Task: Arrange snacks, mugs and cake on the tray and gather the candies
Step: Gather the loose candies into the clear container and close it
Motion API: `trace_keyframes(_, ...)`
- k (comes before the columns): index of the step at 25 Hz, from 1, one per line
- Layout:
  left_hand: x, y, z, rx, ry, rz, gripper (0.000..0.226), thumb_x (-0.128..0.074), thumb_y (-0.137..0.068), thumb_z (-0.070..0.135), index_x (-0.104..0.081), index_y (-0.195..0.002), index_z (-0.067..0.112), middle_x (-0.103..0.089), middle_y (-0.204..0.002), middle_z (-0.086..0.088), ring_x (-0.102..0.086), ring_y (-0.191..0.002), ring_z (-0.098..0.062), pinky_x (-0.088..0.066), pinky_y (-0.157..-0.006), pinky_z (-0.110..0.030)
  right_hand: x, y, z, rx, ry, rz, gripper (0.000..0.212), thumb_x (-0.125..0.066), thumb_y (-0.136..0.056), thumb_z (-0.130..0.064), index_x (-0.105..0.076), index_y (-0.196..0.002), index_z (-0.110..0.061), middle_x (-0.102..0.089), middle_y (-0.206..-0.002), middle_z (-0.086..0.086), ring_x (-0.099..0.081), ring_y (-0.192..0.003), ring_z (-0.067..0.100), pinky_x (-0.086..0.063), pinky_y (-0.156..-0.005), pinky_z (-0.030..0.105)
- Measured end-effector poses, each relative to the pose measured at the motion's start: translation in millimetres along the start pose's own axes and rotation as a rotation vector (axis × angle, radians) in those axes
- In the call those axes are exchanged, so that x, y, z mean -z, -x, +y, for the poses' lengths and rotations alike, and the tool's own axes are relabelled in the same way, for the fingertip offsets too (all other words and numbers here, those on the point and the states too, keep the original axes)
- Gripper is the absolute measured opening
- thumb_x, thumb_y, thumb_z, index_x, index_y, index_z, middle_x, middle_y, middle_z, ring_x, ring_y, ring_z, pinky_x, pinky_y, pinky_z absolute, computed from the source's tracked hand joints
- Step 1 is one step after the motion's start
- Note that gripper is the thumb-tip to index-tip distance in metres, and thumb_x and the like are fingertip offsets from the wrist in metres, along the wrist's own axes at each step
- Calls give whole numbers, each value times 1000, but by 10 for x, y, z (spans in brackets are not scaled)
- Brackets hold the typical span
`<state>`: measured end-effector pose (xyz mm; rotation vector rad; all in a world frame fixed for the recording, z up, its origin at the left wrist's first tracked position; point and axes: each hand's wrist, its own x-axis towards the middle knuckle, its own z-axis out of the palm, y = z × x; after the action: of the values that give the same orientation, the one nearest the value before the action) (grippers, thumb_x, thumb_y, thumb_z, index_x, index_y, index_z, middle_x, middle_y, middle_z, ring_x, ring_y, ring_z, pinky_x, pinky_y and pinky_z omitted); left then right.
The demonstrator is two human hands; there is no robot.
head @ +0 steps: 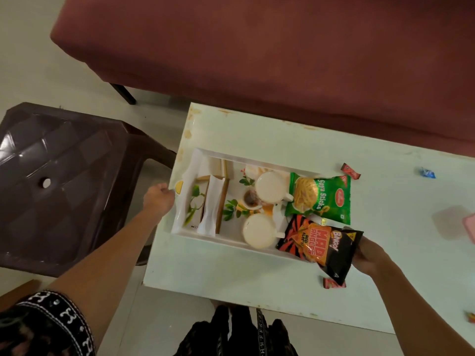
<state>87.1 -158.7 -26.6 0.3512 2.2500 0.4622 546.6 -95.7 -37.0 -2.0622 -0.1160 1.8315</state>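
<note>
A white floral tray [189, 228] lies at the left end of the white table [257, 273]. My left hand [159, 199] grips the tray's left handle. In the tray are wrapped cake slices [212, 204], two white mugs [270, 187] [258, 231] and a small cup [250, 199]. A green Soya Sticks packet [321, 199] lies across the tray's right end. My right hand [370, 253] holds a black Mad Angles packet [321, 246] over the tray's near right corner. Loose candies lie on the table: a red candy [350, 171], a blue candy [428, 172] and another red candy [331, 283].
A dark brown plastic stool [59, 181] stands left of the table. A maroon sofa [257, 47] runs behind it. A pink object [469, 226] sits at the right edge, and a small colourful candy [470, 316] lies near the table's front right.
</note>
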Motion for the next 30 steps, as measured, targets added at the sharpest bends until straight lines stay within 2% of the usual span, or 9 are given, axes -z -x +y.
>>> trace_keyframes(2, -69, -119, 8, 28, 40, -22, 45, -60, -86, 22, -51, -128, 8, -59, -124, -15, -56, -112, -31, -46, -98, -40, -37, -77, 46, -84, 29, -109, 20, -48, -95, -23, -61, -104, -11, -68, -99, 16, -63, -91, 32, -46, -88, 50)
trace_keyframes(4, -129, -188, -7, 55, 128, -48, 43, -64, -84, 19, -54, -124, 7, -62, -119, -17, -58, -108, -32, -48, -97, -42, -97, -114, 53, -108, 68, -166, 23, -48, -94, -28, -65, -97, -13, -73, -89, 16, -70, -81, 33, -56, -72, 48)
trace_keyframes(6, -159, -239, -22, 67, 190, -78, 37, -64, -84, 12, -58, -119, 5, -63, -116, -19, -60, -107, -34, -49, -96, -47, -145, -151, 50, -95, 122, -162, 20, -53, -88, -30, -63, -92, -13, -75, -75, 13, -72, -64, 28, -59, -57, 43)
trace_keyframes(8, -151, -293, -32, 89, 256, -104, 33, -64, -83, 5, -59, -116, 3, -63, -116, -18, -61, -105, -33, -51, -93, -47, -153, -230, 40, -73, 167, -142, 18, -56, -84, -31, -61, -87, -13, -73, -65, 9, -70, -56, 25, -57, -57, 40)
trace_keyframes(13, -117, -331, 33, 192, 395, -140, 30, -65, -79, -4, -61, -109, 2, -62, -105, -14, -62, -91, -25, -52, -76, -36, -135, -392, 52, 35, 189, -133, 19, -46, -95, -21, -58, -84, -12, -69, -56, 3, -67, -48, 19, -57, -48, 32)
trace_keyframes(16, -103, -288, 67, 198, 403, -134, 31, -66, -79, -4, -62, -109, 2, -62, -104, -14, -62, -91, -26, -53, -76, -37, -139, -404, 42, 52, 196, -127, 21, -44, -97, -20, -56, -82, -12, -67, -54, 2, -65, -46, 18, -56, -49, 31)
trace_keyframes(23, -101, -72, 112, 167, 409, -159, 30, -66, -78, -5, -62, -107, 0, -61, -102, -14, -62, -91, -28, -53, -75, -39, -101, -211, -44, 83, 140, -49, 32, -35, -100, -18, -48, -72, -9, -61, -41, 3, -59, -34, 15, -50, -35, 23)
trace_keyframes(27, -124, 101, 181, 142, 407, -197, 23, -66, -77, -5, -62, -100, 1, -62, -102, -14, -62, -90, -28, -53, -76, -41, 93, 2, -119, 100, 108, -55, 28, -36, -99, -16, -50, -77, -8, -62, -47, 4, -61, -39, 18, -52, -41, 28)
trace_keyframes(30, -204, 259, 271, 110, 422, -222, 21, -66, -76, -9, -62, -94, 2, -62, -97, -14, -63, -79, -28, -53, -70, -39, 307, 145, -186, 131, 93, -61, 28, -36, -98, -12, -50, -75, -6, -62, -44, 4, -60, -36, 16, -51, -37, 25)
